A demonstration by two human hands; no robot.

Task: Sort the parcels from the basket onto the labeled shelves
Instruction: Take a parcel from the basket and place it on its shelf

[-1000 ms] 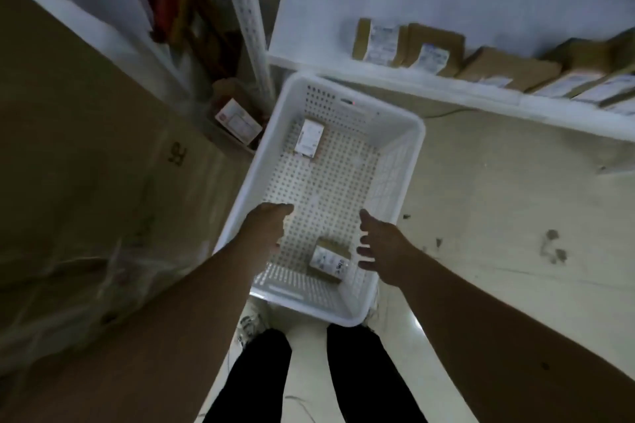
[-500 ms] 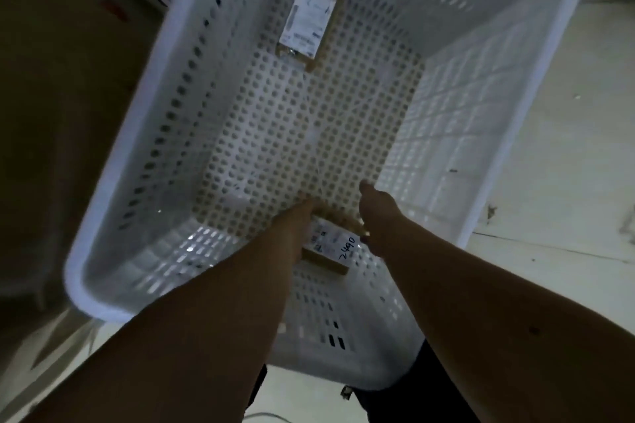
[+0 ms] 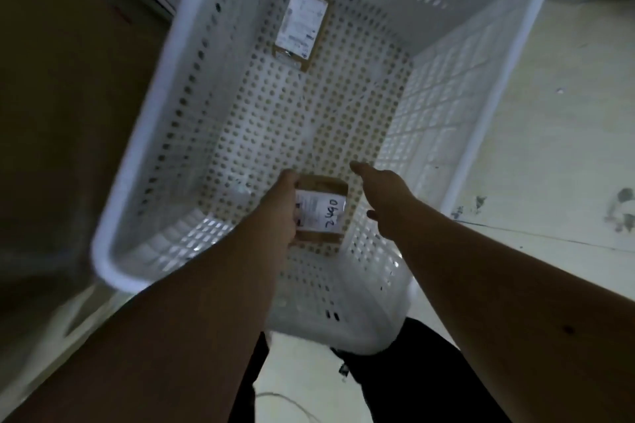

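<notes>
White perforated plastic forms the basket (image 3: 151, 161) on the pale floor (image 3: 549, 161); inside it, near the close end, the left hand (image 3: 278, 213) grips a small brown cardboard parcel (image 3: 321, 209) by its left edge, its white label bearing handwritten digits; the right hand (image 3: 385, 196) hovers just beside the parcel's right side, fingers extended and loose, holding nothing. A second labelled parcel (image 3: 302, 24) lies flat on the basket bottom at the far end, well apart from both hands.

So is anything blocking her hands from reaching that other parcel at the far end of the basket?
Nothing visible. The far parcel lies alone on the basket floor, bare between it and both hands; the left hand already holds the near parcel, the right hand is free.
</notes>
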